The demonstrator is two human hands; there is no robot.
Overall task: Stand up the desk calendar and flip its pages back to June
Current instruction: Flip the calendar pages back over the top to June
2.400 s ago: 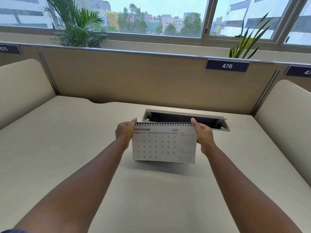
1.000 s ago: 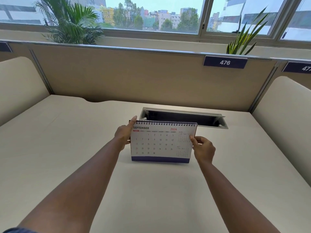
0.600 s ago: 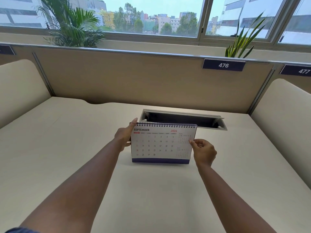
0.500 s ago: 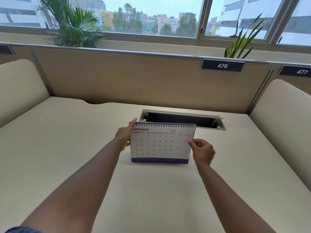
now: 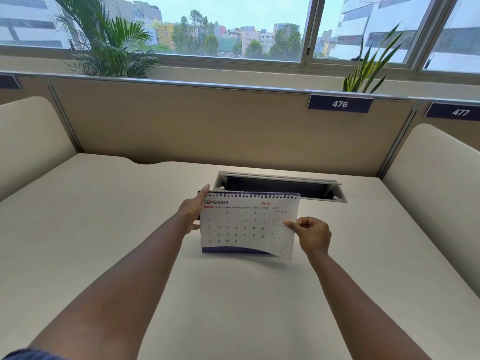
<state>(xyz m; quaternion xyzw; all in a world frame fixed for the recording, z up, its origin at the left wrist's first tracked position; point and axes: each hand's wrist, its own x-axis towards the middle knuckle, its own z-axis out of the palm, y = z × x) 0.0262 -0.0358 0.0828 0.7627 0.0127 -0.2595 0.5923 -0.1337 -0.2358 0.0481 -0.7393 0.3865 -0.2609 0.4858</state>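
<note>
A spiral-bound desk calendar (image 5: 241,224) stands upright on the cream desk (image 5: 233,307), its front page showing September 2026. My left hand (image 5: 192,214) grips its left edge, with a finger up at the top-left corner by the spiral. My right hand (image 5: 310,233) pinches the right edge of the September page between thumb and finger. That page's lower right corner curls away from the dark blue base strip behind it.
An open cable slot (image 5: 280,187) with a metal rim lies in the desk just behind the calendar. Padded dividers stand at the left (image 5: 28,141) and right (image 5: 436,183). A back panel (image 5: 207,126) carries label 476 (image 5: 339,103), with plants and windows beyond.
The calendar came down from the air and now stands on the desk. My right hand slid from the top corner down the right edge and has lifted the September page's right side.
</note>
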